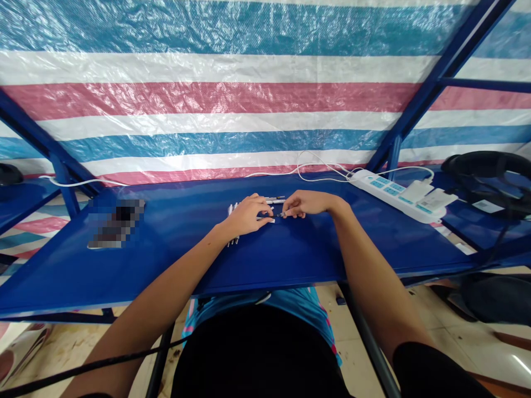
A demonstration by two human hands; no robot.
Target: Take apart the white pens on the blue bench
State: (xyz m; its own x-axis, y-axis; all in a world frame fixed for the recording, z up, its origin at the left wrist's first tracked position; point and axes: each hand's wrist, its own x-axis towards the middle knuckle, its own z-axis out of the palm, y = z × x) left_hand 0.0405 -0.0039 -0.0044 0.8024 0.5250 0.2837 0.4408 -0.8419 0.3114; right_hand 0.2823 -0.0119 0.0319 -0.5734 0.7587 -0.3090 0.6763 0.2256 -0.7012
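My left hand (248,214) is above the middle of the table, with thumb and fingers curled round a slim white pen-like piece (272,220) whose end shows by the thumb. Facing it, my right hand (305,203) pinches a small dark-and-silver piece (281,214), too small to name. The two pieces are a short gap apart. Several slim white pen-like sticks (231,209) lie side by side, partly hidden beneath my left hand and wrist. Behind my hands, more thin sticks (274,199) lie crosswise on the table.
The blue table (174,265) carries a pixelated flat object (116,224) at left. A white power strip (398,194) with plugged-in chargers and a white cable (315,165) lies at right. Beyond it is a black headband-like device (489,182). A striped tarp (232,99) hangs behind.
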